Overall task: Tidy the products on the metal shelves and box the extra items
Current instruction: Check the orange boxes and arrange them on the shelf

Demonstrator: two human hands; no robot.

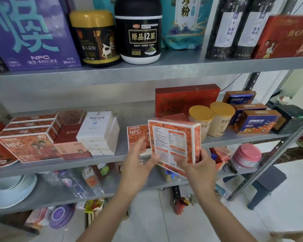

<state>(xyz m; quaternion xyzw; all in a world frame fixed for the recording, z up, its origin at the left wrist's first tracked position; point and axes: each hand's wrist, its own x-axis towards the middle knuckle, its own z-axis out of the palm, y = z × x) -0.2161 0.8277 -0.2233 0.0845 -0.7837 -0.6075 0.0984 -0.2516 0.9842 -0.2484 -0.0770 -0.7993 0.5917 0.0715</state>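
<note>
An orange box [173, 144] with a white printed panel is held in front of the middle shelf [112, 159] of a metal rack. It is tilted a little, with its back side turned to the camera. The right hand [195, 167] is closed around its lower right corner, the thumb lying on the printed panel. The left hand [138, 160] is seen blurred just beside the lower left edge of the box, with the fingers spread wide; whether it touches the box cannot be told.

Directly behind the held box, a second orange box marked NFC [137, 137] is standing upright on the middle shelf. To the left on the same shelf, a stack of white boxes [99, 133] is placed, and next to it a dark red box [70, 137] and a stack of orange NFC boxes [28, 137]. To the right, two beige cans with yellow lids [213, 119] are standing side by side, in front of a large red box [185, 100]. Further right, three blue and orange boxes [254, 116] are set close together.

On the upper shelf [147, 72] a purple box [33, 32], a jar with a gold lid [94, 37] and a black and white jar [138, 30] are lined up. On the lower shelf a stack of pale plates [12, 189] and a pink-lidded jar [247, 154] are seen.
</note>
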